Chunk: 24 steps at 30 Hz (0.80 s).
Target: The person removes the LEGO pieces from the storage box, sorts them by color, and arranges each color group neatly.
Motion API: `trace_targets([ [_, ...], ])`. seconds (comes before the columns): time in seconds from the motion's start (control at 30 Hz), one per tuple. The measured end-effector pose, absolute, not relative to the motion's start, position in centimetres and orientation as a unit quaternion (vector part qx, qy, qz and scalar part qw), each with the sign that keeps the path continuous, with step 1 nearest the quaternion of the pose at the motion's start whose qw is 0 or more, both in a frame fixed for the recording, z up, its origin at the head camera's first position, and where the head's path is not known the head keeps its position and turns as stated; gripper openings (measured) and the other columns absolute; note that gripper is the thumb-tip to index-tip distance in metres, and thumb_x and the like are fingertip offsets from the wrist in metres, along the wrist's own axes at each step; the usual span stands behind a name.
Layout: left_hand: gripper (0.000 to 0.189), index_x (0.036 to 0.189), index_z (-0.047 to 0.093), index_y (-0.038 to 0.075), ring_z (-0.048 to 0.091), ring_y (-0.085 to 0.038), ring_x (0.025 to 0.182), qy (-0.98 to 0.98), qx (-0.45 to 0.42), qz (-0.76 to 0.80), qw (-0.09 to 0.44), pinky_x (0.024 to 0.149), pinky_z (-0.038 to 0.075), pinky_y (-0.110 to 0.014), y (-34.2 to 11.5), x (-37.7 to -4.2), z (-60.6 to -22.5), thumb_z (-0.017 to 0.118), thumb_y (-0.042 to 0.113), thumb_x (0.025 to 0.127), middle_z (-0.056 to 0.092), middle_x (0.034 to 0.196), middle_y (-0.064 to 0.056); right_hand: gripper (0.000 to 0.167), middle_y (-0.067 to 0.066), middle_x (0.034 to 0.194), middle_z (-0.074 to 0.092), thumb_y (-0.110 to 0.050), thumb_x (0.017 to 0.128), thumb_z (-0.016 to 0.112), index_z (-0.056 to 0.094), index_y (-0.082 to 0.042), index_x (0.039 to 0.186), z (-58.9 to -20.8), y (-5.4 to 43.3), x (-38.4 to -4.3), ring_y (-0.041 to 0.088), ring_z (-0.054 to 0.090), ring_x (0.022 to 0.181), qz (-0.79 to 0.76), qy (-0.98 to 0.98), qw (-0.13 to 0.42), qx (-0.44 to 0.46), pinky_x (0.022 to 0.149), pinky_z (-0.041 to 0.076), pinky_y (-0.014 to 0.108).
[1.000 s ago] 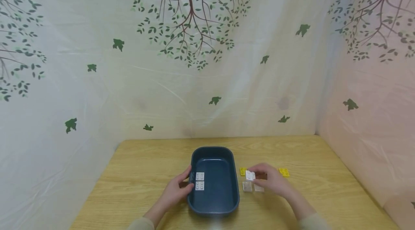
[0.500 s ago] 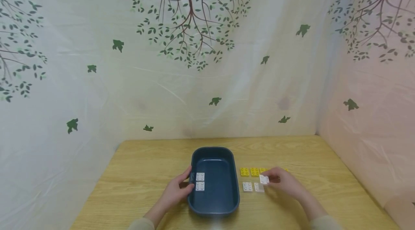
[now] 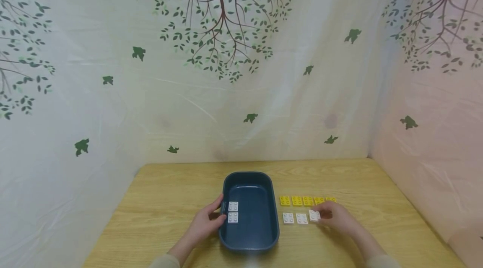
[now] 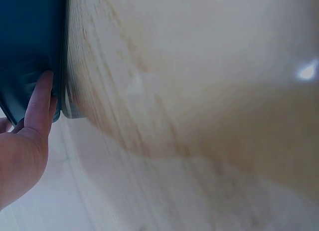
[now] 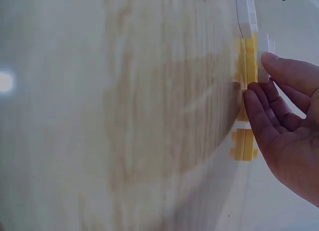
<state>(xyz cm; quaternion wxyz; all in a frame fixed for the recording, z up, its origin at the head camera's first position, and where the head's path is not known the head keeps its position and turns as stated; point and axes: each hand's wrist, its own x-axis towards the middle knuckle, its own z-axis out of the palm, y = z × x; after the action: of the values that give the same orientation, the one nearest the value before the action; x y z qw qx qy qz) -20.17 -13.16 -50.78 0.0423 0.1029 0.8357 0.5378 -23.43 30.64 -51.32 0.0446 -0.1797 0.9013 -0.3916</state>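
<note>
A dark blue tray (image 3: pixel 274 217) stands on the table, and my left hand (image 3: pixel 203 220) grips its left wall, thumb over the rim. Two white building bricks (image 3: pixel 233 217) lie inside the tray along that wall. To the right of the tray, my right hand (image 3: pixel 336 217) pinches a white building brick (image 3: pixel 314 216) between thumb and fingers, at the right end of a short row. Two more white bricks (image 3: pixel 288 218) make up the rest of that row. In the right wrist view the thumb presses on the held white brick (image 5: pixel 264 65), beside yellow bricks (image 5: pixel 252 56).
Behind the white row runs a row of several yellow bricks (image 3: pixel 296 200), its right end close to my right fingers. The wooden table (image 3: pixel 170 188) ends at a hanging sheet (image 3: pixel 188 104) printed with trees and birds, which also covers both sides.
My right hand has moved right and slightly nearer with the white brick, from over the left of the row to its right end. The left hand and tray stay put.
</note>
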Motion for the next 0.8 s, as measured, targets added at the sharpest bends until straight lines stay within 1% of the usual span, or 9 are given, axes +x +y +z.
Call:
trace_targets([
  [0.07, 0.066, 0.153, 0.038, 0.009, 0.063, -0.037, 0.112, 0.836, 0.102, 0.538, 0.042, 0.092, 0.055, -0.044, -13.14, -20.13, -50.76, 0.067, 0.018, 0.094, 0.041, 0.149, -0.027, 0.033, 0.005, 0.1, 0.067, -0.005, 0.077, 0.08, 0.072, 0.0, 0.109, -51.39, 30.7, -23.45, 0.025, 0.063, 0.092, -0.388, 0.903, 0.043, -0.178, 0.08, 0.054, 0.029],
  [0.27, 0.065, 0.152, 0.039, 0.009, 0.063, -0.037, 0.112, 0.837, 0.101, 0.536, 0.041, 0.092, 0.055, -0.044, -13.11, -20.05, -50.72, 0.067, 0.017, 0.094, 0.042, 0.148, -0.027, 0.033, 0.007, 0.103, 0.068, -0.006, 0.077, 0.081, 0.073, -0.003, 0.108, -51.46, 30.7, -23.35, 0.026, 0.062, 0.096, -0.384, 0.907, 0.051, -0.162, 0.084, 0.053, 0.037],
  [0.3, 0.065, 0.152, 0.039, 0.009, 0.063, -0.037, 0.112, 0.838, 0.1, 0.535, 0.041, 0.092, 0.055, -0.044, -13.12, -20.05, -50.74, 0.067, 0.017, 0.094, 0.042, 0.148, -0.027, 0.033, 0.007, 0.104, 0.069, -0.006, 0.077, 0.081, 0.073, -0.003, 0.109, -51.44, 30.69, -23.3, 0.026, 0.063, 0.097, -0.386, 0.907, 0.053, -0.159, 0.085, 0.053, 0.037],
  [0.4, 0.065, 0.152, 0.039, 0.009, 0.063, -0.037, 0.112, 0.838, 0.099, 0.535, 0.041, 0.092, 0.054, -0.044, -13.1, -20.04, -50.72, 0.067, 0.017, 0.094, 0.042, 0.148, -0.027, 0.033, 0.009, 0.106, 0.068, -0.006, 0.078, 0.08, 0.072, -0.002, 0.109, -51.41, 30.67, -23.19, 0.028, 0.063, 0.098, -0.392, 0.905, 0.058, -0.157, 0.087, 0.054, 0.042],
  [0.53, 0.066, 0.153, 0.038, 0.01, 0.062, -0.037, 0.112, 0.835, 0.098, 0.539, 0.042, 0.092, 0.055, -0.044, -13.07, -20.02, -50.68, 0.067, 0.017, 0.094, 0.042, 0.149, -0.026, 0.032, 0.008, 0.108, 0.068, -0.008, 0.079, 0.08, 0.072, -0.005, 0.11, -51.46, 30.6, -23.18, 0.03, 0.062, 0.102, -0.388, 0.908, 0.059, -0.146, 0.091, 0.051, 0.053],
  [0.63, 0.066, 0.152, 0.038, 0.008, 0.063, -0.037, 0.112, 0.829, 0.104, 0.548, 0.04, 0.091, 0.055, -0.042, -13.07, -20.03, -50.71, 0.067, 0.016, 0.094, 0.041, 0.149, -0.027, 0.032, 0.007, 0.109, 0.067, -0.009, 0.078, 0.081, 0.073, -0.008, 0.11, -51.55, 30.52, -23.21, 0.03, 0.061, 0.103, -0.387, 0.91, 0.064, -0.131, 0.093, 0.049, 0.054],
  [0.7, 0.066, 0.152, 0.038, 0.006, 0.063, -0.037, 0.111, 0.826, 0.111, 0.551, 0.036, 0.09, 0.056, -0.041, -13.11, -20.05, -50.76, 0.066, 0.015, 0.094, 0.041, 0.148, -0.028, 0.032, 0.006, 0.109, 0.067, -0.009, 0.078, 0.081, 0.073, -0.008, 0.109, -51.59, 30.46, -23.26, 0.029, 0.06, 0.103, -0.39, 0.91, 0.067, -0.124, 0.093, 0.049, 0.053],
  [0.8, 0.066, 0.152, 0.038, 0.006, 0.064, -0.037, 0.111, 0.827, 0.113, 0.549, 0.036, 0.09, 0.056, -0.039, -13.18, -20.06, -50.77, 0.066, 0.015, 0.094, 0.041, 0.149, -0.026, 0.032, 0.005, 0.109, 0.066, -0.009, 0.077, 0.082, 0.073, -0.009, 0.108, -51.63, 30.39, -23.32, 0.027, 0.06, 0.103, -0.393, 0.91, 0.071, -0.115, 0.093, 0.049, 0.051],
])
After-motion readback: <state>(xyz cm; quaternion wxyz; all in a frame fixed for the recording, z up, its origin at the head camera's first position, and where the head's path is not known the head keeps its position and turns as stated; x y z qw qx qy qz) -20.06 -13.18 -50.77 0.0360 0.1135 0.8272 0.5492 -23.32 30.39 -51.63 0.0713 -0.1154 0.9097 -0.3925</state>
